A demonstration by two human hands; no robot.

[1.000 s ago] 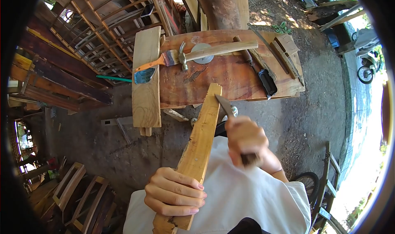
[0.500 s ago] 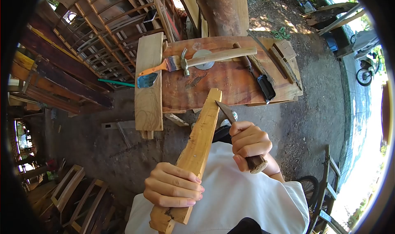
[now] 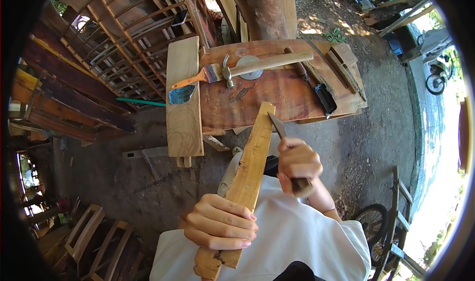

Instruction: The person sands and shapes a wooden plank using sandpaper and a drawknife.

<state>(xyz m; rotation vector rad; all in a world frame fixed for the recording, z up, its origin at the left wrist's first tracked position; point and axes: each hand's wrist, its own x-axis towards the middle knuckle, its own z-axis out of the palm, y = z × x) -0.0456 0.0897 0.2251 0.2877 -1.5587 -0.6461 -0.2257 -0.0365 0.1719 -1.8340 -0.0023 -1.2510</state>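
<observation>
My left hand (image 3: 220,221) is wrapped round the lower part of a long yellowish wooden board (image 3: 251,155), whose far end points at the workbench. In my right hand (image 3: 299,163) is a knife (image 3: 278,125) with a thick wooden handle, gripped in a closed fist. The blade slants up and to the left, its tip right at the board's right edge near the far end. A slight blur softens the right hand and the handle. Both hands are in front of my light-coloured shirt.
A wooden workbench (image 3: 277,103) stands ahead. On it lie a claw hammer (image 3: 272,63), a paintbrush (image 3: 205,76), a round grey disc (image 3: 249,67), a black-ended tool (image 3: 325,100) and a wood block (image 3: 345,53). Wooden frames (image 3: 99,241) lean lower left; a wheel (image 3: 371,224) is at lower right.
The board and left hand have shifted slightly right. My right hand has moved a little up and left, with the knife tip higher along the board's edge. The view has shifted slightly.
</observation>
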